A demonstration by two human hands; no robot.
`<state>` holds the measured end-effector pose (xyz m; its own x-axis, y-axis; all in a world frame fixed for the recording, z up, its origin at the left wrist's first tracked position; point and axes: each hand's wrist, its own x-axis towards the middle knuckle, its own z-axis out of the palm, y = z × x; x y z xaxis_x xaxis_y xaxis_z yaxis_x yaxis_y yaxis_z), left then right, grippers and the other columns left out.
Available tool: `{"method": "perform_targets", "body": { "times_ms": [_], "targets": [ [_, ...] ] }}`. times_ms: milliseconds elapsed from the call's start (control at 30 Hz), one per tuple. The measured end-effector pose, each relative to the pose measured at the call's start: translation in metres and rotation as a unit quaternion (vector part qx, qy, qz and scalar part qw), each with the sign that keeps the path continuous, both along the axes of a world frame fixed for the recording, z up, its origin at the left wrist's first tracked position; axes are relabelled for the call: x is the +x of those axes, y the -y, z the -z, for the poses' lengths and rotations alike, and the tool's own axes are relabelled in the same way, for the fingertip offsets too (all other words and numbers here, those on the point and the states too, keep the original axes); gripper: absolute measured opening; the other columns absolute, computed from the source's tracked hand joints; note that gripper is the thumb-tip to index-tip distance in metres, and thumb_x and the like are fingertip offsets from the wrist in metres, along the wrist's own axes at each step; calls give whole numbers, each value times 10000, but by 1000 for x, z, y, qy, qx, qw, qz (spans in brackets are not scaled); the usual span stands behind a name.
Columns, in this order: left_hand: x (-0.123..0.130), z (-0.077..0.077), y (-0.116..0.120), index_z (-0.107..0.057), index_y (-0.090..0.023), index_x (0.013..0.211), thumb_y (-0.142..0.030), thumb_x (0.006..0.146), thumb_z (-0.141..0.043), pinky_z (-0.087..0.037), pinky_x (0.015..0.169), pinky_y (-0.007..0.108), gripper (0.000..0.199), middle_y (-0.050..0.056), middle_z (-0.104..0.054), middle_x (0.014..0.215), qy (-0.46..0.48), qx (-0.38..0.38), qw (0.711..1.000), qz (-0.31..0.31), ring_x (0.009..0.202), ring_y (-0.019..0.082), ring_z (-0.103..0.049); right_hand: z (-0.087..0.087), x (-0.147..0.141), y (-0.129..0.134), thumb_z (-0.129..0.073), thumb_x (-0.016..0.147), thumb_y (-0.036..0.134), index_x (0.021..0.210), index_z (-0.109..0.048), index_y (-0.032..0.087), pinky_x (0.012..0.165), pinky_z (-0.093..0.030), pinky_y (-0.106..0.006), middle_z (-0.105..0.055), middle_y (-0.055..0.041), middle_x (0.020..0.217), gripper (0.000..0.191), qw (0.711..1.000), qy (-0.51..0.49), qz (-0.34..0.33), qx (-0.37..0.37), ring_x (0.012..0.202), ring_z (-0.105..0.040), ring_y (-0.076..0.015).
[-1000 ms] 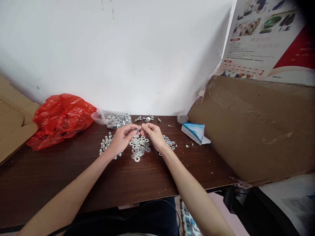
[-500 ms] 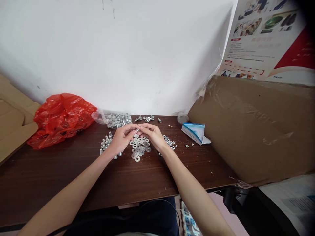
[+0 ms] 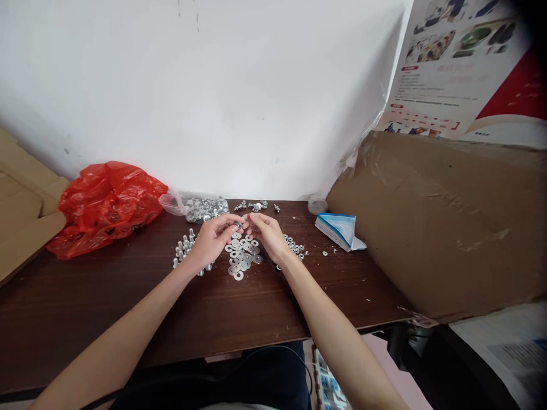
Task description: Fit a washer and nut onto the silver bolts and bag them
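Observation:
My left hand [image 3: 212, 238] pinches a small metal bolt [image 3: 239, 225] between thumb and fingers, above a pile of flat washers [image 3: 241, 259]. Close against it on the right, my right hand [image 3: 267, 233] has its fingers pressed together near the bolt; whatever lies between them is too small to make out. Several bolts [image 3: 183, 249] stand upright left of my left hand. Small nuts [image 3: 294, 246] lie to the right of my right wrist, partly hidden by it.
Behind the hands are a clear tub of metal parts [image 3: 207, 208] and several assembled bolts [image 3: 257, 206]. A red plastic bag [image 3: 109, 205] and cardboard [image 3: 25, 199] are left. Right are a round lid [image 3: 317, 205], a blue-white packet [image 3: 337, 229] and a large cardboard panel [image 3: 444, 222].
The fingers of my right hand have shifted slightly and changed their pose beside the bolt. My left hand stays in nearly the same place with the bolt.

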<state>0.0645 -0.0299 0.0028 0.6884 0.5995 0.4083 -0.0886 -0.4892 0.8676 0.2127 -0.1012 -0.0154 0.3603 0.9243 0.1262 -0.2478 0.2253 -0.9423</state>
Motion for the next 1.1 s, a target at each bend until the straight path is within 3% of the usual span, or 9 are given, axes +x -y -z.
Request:
{"method": "perform_targets", "body": {
  "times_ms": [133,400,733,967,1100],
  "targets": [
    [0,1,-1,-633,-182,1037,-209,854,-536,-479,543,211,208,34,-660,829,1,4,1000,3,639,106,-574,-2,-1,2,-732,718,437,829,-707,183,621,-408,-250,-657,-21,752,279,999,8,-36,12,655,-535,-116],
    [0,3,-3,-605,-177,1072,-205,860,-542,-479,552,217,223,38,-655,828,-3,14,1000,1,614,97,-546,0,-1,1,-727,729,418,773,-697,175,642,-405,-260,-665,-28,745,250,999,27,-44,13,659,-542,-119],
    [1,0,-1,-652,-171,1009,-210,844,-543,-467,510,203,202,14,-654,745,-5,-2,1000,1,534,81,-518,6,-1,-3,-639,749,648,569,-604,160,581,-383,-263,-576,-20,573,521,1000,14,-5,-13,544,-496,-111],
    [1,1,-1,-639,-167,949,-226,824,-565,-484,528,210,157,30,-661,823,7,-2,1000,8,601,96,-560,1,0,0,-747,702,475,851,-713,188,619,-407,-257,-647,-16,725,326,999,-15,-30,5,648,-546,-122],
    [1,1,-2,-630,-170,921,-222,825,-562,-480,533,216,128,16,-641,785,1,0,1000,12,559,83,-531,-4,-1,3,-745,713,389,886,-731,202,651,-411,-266,-663,-20,777,255,998,-4,-57,5,691,-554,-124]
  ]
}}
